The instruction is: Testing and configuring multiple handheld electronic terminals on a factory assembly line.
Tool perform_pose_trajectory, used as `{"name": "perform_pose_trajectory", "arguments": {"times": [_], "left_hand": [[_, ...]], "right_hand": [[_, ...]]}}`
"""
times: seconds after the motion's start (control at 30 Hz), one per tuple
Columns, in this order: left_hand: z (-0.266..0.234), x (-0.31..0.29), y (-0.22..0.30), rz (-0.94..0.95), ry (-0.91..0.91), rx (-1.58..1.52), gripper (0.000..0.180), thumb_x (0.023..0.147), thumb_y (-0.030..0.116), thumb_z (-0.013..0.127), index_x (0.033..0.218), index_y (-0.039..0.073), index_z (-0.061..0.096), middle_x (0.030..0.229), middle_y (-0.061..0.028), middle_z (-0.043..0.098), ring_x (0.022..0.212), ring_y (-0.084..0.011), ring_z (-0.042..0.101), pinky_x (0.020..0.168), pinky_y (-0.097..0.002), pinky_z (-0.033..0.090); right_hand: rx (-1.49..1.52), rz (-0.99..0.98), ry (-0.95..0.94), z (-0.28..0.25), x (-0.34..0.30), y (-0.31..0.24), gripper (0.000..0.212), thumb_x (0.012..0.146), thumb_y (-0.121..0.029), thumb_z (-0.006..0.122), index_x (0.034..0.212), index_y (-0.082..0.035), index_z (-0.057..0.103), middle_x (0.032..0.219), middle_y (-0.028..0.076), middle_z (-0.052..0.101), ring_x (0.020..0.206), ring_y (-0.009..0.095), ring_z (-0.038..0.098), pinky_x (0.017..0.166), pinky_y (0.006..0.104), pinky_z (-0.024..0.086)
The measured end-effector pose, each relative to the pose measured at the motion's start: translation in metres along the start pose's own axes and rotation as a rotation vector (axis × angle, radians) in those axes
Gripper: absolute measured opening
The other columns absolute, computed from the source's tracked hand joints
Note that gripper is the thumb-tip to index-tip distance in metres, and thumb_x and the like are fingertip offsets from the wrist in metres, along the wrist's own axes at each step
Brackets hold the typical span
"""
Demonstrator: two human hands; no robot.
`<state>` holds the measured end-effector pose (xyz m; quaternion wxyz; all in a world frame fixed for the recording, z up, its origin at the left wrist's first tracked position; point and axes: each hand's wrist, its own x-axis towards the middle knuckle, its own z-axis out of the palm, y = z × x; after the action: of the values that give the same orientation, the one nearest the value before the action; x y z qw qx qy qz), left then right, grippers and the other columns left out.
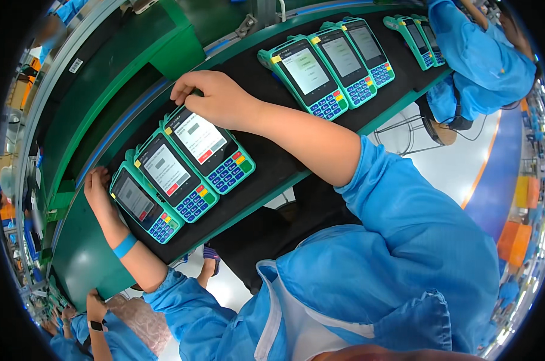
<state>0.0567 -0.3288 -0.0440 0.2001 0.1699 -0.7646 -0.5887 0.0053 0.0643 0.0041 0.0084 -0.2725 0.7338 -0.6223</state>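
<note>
So there are three green-edged card terminals (167,168) side by side on a black mat (269,153) on the green worktop (83,274), right between the person's arms. The right hand (203,97) is half curled over the top end of the rightmost one, thumb near its upper edge; can't tell if it's gripping anything. The left hand (96,185) is at the upper left side of the leftmost one, fingertips partly hidden, so no clue there either. Progress-wise, all three are lit with a similar page and a red button, so I'd guess they're at about the same stage, powered up but with that page not dealt with. Can't tell what's finished on the second trio of terminals (306,71) further right. As for room, the trio is packed tight, barely any gap between units, and their keypad ends sit near the worktop's front edge. Best open stretch is the mat between the two trios, though the right forearm crosses it. Behind, a green frame (176,53) limits reach.
</note>
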Motion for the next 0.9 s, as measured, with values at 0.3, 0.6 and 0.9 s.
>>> {"name": "perform_pose_trajectory", "arguments": {"times": [0.3,0.6,0.9], "left_hand": [[0.003,-0.002,0.001,-0.003,-0.006,-0.011,0.024,0.092,0.019,0.059,0.102,-0.001,0.065,0.094,-0.0082,0.066,0.084,-0.0147,0.058,0.079,-0.0278,0.045],[0.012,-0.016,0.014,0.085,-0.059,0.024,0.024,0.089,0.018,0.058,0.097,-0.002,0.067,0.091,-0.0089,0.066,0.083,-0.0169,0.059,0.078,-0.0291,0.047],[0.029,-0.025,0.037,-0.003,-0.005,0.000,0.020,0.089,0.013,0.057,0.094,-0.004,0.066,0.088,-0.0091,0.065,0.076,-0.0152,0.057,0.073,-0.0276,0.047]], "right_hand": [[-0.025,0.013,-0.004,0.000,-0.001,0.000,0.028,0.081,-0.008,0.049,0.104,0.001,0.064,0.100,0.013,0.066,0.097,0.022,0.062,0.087,0.0330,0.048],[-0.267,-0.158,-0.261,-0.007,0.000,0.005,0.055,0.073,-0.014,0.068,0.127,-0.013,0.058,0.122,0.014,0.059,0.119,0.031,0.051,0.097,0.0382,0.046],[-0.291,-0.061,-0.477,-0.021,-0.006,-0.008,0.083,0.062,-0.012,0.069,0.142,-0.024,0.047,0.146,0.009,0.044,0.134,0.031,0.040,0.110,0.0437,0.037]]}}
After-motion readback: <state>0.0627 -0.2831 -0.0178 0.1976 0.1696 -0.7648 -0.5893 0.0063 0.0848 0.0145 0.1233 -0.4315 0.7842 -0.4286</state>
